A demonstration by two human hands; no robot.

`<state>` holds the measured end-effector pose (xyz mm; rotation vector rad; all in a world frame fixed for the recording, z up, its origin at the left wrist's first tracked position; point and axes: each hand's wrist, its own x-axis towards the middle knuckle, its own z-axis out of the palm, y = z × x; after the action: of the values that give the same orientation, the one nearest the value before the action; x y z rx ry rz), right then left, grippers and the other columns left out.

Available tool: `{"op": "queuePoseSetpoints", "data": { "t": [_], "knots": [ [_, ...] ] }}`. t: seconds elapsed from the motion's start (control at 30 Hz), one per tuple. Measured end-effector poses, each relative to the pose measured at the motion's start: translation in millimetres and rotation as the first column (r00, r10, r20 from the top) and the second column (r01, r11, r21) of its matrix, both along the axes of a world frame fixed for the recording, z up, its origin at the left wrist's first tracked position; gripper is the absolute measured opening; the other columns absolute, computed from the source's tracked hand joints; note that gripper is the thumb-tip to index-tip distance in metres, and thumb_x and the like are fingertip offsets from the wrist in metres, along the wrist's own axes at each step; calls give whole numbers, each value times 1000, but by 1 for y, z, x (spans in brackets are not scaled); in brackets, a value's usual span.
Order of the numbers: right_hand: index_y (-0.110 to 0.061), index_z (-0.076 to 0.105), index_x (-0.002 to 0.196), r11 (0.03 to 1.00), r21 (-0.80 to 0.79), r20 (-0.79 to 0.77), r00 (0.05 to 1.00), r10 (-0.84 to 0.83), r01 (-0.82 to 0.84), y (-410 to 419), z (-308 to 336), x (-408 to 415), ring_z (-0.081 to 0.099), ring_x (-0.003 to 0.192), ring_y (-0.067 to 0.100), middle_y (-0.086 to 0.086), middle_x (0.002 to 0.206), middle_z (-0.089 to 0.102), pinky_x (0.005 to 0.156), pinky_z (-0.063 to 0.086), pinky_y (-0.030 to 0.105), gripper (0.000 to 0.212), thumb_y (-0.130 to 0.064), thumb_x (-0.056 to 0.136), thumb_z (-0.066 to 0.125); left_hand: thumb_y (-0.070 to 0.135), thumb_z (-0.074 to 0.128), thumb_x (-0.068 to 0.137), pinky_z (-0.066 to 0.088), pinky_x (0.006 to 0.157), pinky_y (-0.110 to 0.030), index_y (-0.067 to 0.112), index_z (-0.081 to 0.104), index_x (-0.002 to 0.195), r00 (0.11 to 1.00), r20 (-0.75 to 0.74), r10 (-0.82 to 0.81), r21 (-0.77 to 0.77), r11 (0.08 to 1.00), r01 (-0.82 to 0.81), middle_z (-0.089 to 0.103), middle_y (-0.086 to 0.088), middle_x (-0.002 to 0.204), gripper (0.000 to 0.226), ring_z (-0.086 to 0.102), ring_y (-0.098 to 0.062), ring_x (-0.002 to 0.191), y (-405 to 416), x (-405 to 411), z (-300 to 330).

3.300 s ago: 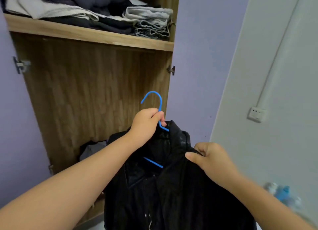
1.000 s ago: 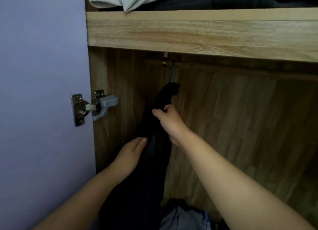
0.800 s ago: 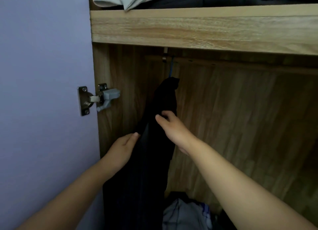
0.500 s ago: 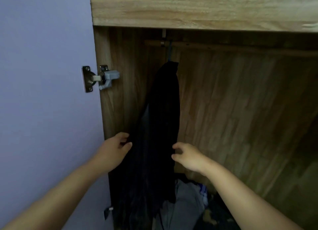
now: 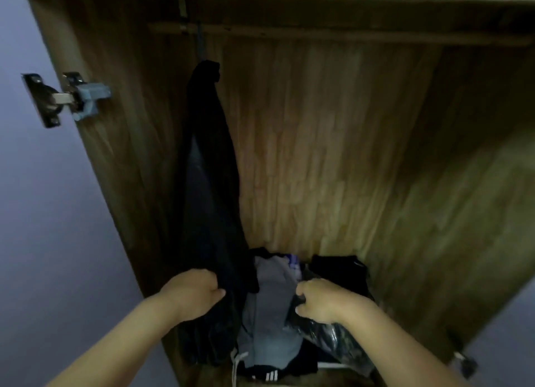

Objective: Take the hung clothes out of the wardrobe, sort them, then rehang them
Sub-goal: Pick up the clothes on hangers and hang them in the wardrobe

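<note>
we see one black garment (image 5: 210, 184) hanging from the rail (image 5: 333, 35) at the left end of the wooden wardrobe (image 5: 333, 143), with our two hands low in front. our left hand (image 5: 192, 292) grips the garment's lower edge, and our right hand (image 5: 321, 301) clutches a shiny black piece (image 5: 335, 339) in the heap of clothes (image 5: 275, 299) on the wardrobe floor. one metal hinge (image 5: 62, 98) sits on the left panel.

Black jacket (image 5: 208, 201) hanging, dark throughout. Grey garment (image 5: 272, 297) right of the left hand's (image 5: 192, 295) grip. Glossy black item (image 5: 333, 337) under right hand (image 5: 321, 302). Wood-grain brown wardrobe wall (image 5: 318, 143).
</note>
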<state>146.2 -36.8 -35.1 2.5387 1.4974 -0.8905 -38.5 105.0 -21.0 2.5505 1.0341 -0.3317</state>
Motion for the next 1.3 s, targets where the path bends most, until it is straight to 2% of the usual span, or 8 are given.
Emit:
{"op": "queuePoseSetpoints", "data": {
  "t": [0.23, 0.37, 0.47, 0.63, 0.77, 0.93, 1.07, 1.3],
  "knots": [
    [-5, 49, 126, 971, 62, -10, 973, -230, 231, -61, -6, -40, 52, 113, 30, 15, 128, 54, 82, 41, 29, 35, -25, 97, 42, 38, 42, 97, 49, 84, -26, 18, 61, 109, 972, 57, -228, -12, 973, 229, 62, 1, 108, 30, 57, -12, 95, -28, 14, -22],
    [-6, 41, 135, 934, 54, -21, 935, -353, 354, -102, -19, -71, 45, 124, 31, 16, 138, 45, 97, 38, 33, 43, -27, 98, 42, 39, 42, 97, 45, 83, -25, 18, 56, 114, 917, -68, -394, 18, 918, 396, 60, 0, 115, 31, 57, -15, 103, -41, 11, -35],
    [-6, 47, 132, 891, 19, -41, 891, -453, 454, -136, -25, -100, 50, 120, 30, 13, 132, 51, 93, 41, 32, 40, -27, 97, 43, 40, 42, 96, 44, 80, -26, 17, 55, 108, 847, -166, -505, -3, 859, 512, 61, -1, 114, 29, 57, -16, 102, -57, 13, -46],
    [-3, 50, 128, 807, -30, -21, 807, -590, 589, -205, -18, -141, 50, 119, 33, 15, 132, 51, 96, 41, 37, 38, -25, 98, 40, 38, 39, 99, 39, 90, -23, 19, 45, 131, 685, -187, -704, -163, 710, 686, 46, 3, 135, 38, 47, -14, 121, -111, 24, -52],
    [-7, 45, 135, 711, -8, 36, 711, -702, 703, -271, -16, -173, 46, 124, 30, 12, 138, 47, 98, 38, 34, 41, -24, 98, 40, 37, 42, 98, 41, 91, -24, 22, 50, 119, 557, -169, -813, -150, 580, 801, 51, 0, 120, 27, 50, -17, 118, -172, 29, -48],
    [-5, 41, 138, 575, -72, 80, 580, -811, 815, -359, -20, -225, 44, 127, 31, 15, 140, 45, 101, 39, 37, 44, -21, 96, 43, 41, 47, 94, 45, 87, -25, 18, 53, 123, 378, -177, -909, -102, 399, 911, 59, 2, 115, 37, 55, -12, 99, -264, 22, -55],
    [-4, 42, 137, 447, -94, 106, 456, -884, 890, -437, -18, -281, 45, 126, 33, 16, 138, 47, 99, 40, 35, 44, -22, 97, 43, 37, 42, 97, 40, 76, -22, 15, 53, 121, 163, -200, -966, -78, 181, 980, 56, -1, 114, 34, 53, -16, 103, -360, 3, -53],
    [-7, 46, 135, 169, -124, 112, 183, -977, 978, -579, -29, -400, 45, 126, 32, 14, 138, 47, 102, 37, 37, 44, -28, 96, 46, 39, 44, 96, 40, 85, -22, 18, 56, 114, -112, -139, -984, -128, -94, 987, 59, 0, 122, 31, 55, -14, 109, -530, -62, -79]
  ]
}}
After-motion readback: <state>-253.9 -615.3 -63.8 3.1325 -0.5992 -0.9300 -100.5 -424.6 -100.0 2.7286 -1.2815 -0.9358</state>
